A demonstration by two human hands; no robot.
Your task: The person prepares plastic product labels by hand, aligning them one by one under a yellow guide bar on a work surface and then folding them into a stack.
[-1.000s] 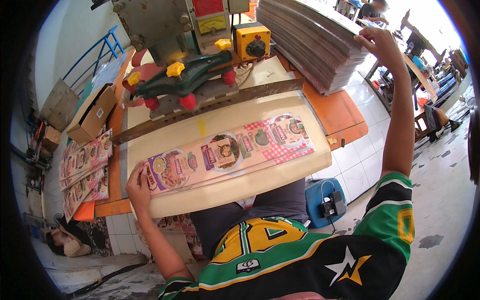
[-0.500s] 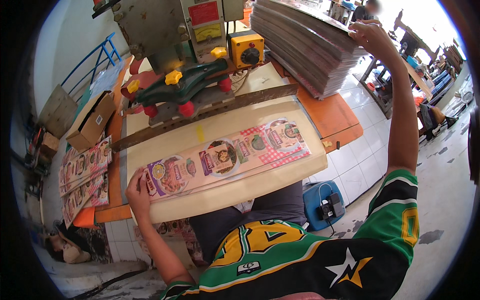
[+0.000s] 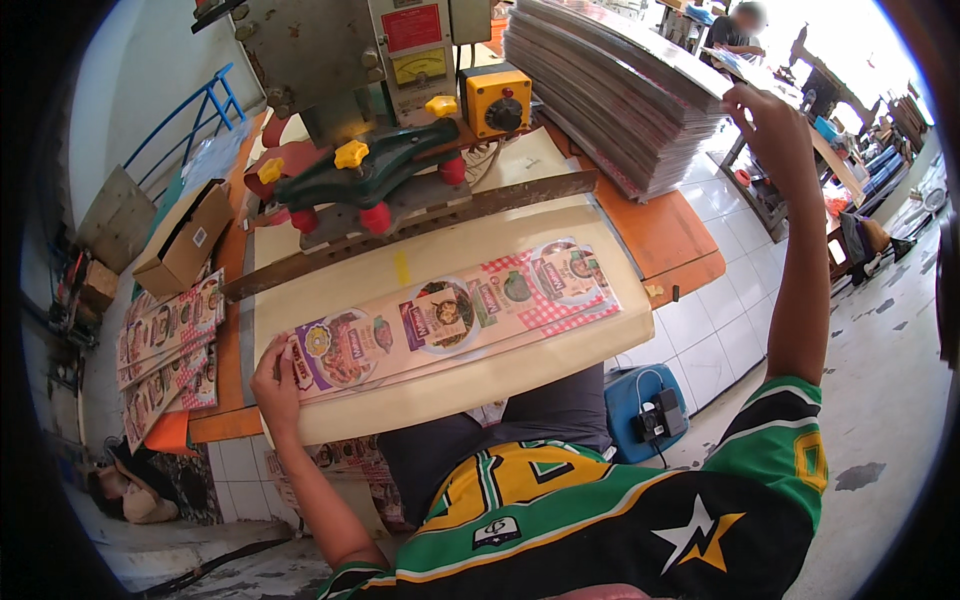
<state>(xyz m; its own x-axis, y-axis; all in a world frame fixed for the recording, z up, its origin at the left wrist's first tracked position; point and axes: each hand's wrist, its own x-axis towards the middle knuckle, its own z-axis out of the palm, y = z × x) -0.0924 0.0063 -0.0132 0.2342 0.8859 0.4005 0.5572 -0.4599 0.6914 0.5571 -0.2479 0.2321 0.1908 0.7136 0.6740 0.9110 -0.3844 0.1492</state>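
A long printed sheet (image 3: 450,315) with food pictures and a red checked pattern lies over similar sheets on a cream work surface (image 3: 590,350) in front of me. My left hand (image 3: 276,388) is closed on the left end of these printed sheets, thumb on top. Far to the right, my raised right hand (image 3: 775,125) is at the near right corner of a tall stack of sheets (image 3: 610,100). Its fingers are bent, and the fingertips pinch the corner of a top sheet; the hand partly hides the grip.
Behind the sheets stands a press with a metal bar (image 3: 420,232), yellow knobs (image 3: 351,154) and a yellow control box (image 3: 496,101). At left are a cardboard box (image 3: 185,240) and more printed sheets (image 3: 170,345). A blue stool (image 3: 645,410) holds a black adapter. Another person (image 3: 735,30) sits at far right.
My right hand has moved right and slightly toward me, from the top of the stack to its corner. My left hand and the printed sheets look unmoved.
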